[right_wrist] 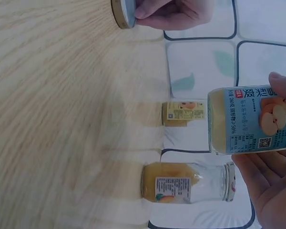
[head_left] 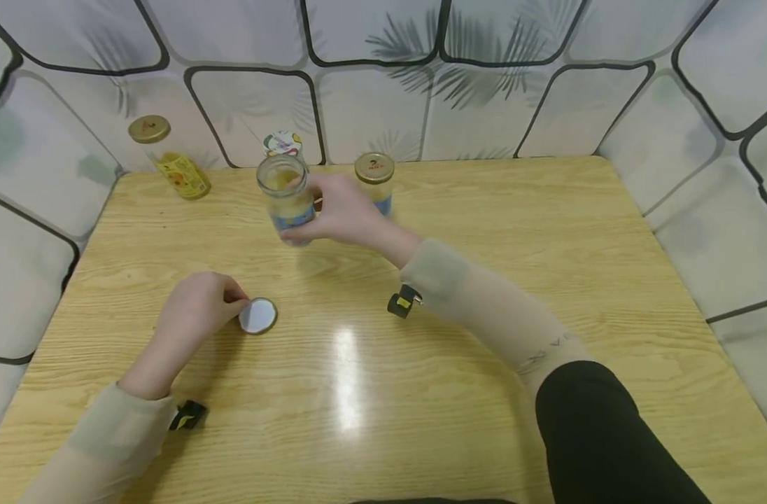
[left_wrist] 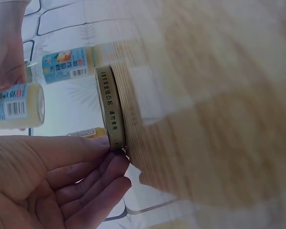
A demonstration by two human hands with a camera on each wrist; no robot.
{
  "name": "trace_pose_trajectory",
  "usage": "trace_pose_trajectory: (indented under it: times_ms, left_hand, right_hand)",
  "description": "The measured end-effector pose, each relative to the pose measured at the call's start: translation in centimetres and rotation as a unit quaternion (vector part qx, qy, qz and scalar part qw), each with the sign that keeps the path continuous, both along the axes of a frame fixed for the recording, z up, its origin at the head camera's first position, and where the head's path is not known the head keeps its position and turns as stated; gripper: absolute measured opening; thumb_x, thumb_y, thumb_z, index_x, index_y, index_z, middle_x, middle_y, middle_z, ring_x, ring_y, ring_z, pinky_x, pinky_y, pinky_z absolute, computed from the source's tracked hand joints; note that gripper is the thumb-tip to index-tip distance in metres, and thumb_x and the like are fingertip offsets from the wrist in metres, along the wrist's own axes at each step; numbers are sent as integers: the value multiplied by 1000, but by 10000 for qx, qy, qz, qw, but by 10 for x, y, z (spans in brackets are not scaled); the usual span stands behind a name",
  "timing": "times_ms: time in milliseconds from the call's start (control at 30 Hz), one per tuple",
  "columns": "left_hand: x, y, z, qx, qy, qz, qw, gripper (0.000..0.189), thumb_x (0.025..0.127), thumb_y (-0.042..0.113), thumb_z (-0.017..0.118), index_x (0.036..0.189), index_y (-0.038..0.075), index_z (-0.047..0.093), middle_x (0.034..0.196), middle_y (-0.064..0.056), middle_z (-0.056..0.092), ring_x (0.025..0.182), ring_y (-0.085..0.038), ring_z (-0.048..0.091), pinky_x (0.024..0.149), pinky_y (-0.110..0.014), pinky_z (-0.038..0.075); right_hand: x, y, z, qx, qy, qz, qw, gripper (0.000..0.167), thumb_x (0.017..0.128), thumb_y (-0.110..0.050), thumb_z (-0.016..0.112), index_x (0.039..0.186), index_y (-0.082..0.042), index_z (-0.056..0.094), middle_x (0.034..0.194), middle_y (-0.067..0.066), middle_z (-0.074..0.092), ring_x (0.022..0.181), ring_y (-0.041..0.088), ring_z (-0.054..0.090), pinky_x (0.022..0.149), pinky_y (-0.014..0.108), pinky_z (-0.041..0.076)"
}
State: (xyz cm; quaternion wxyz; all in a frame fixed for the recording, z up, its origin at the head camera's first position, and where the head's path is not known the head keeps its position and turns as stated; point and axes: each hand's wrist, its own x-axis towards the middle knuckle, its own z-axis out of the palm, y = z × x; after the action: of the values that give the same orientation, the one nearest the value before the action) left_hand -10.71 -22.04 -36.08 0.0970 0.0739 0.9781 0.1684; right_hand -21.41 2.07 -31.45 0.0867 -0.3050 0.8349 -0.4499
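Nearest, a black sleeve (head_left: 610,434) leads to the right hand (head_left: 346,213), fingers wrapped round a lidless blue-labelled jar (head_left: 284,204) held above the table (head_left: 484,231). Left of that hand and nearer, the left hand (head_left: 197,304) pinches a lid (head_left: 258,316), white side up; just beyond the right hand stands a gold-lidded jar (head_left: 376,187).

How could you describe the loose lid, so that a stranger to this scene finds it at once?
Find the wooden table, then the left hand above its left side. That hand pinches a round lid by the edge. Its pale inner face points up: it is the only visible lid closing nothing.
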Motion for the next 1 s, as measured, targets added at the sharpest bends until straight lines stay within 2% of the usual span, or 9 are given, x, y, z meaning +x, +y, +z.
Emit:
trace_pose_trajectory:
  times_ms: [333,567,1000]
  left_hand:
    - [0,1,2,-73,-101,-53,9999,13,82,21,73,83,9,76,77,-3,71,70,-19,63,63,-40,50]
    - [0,1,2,-60,-118,-34,9999,13,82,21,72,84,8,76,76,-3,71,69,-18,62,62,-39,49]
    - [1,2,4,-40,-128,2,9999,12,82,21,73,84,9,76,77,-1,71,69,-17,62,61,-39,49]
  right_hand:
    - [7,-24,-13,332,-30,96,9994,54,66,-42,84,111,-22,63,98,-11,66,88,2,60,76,18,49]
    - [10,-34,-22,664,52,217,9975,54,66,-44,83,112,-26,62,98,-13,65,89,2,59,77,19,47]
    - [13,-48,-41,816,-120,388,9958,55,66,-41,85,112,-21,62,99,-12,64,89,2,58,76,17,46]
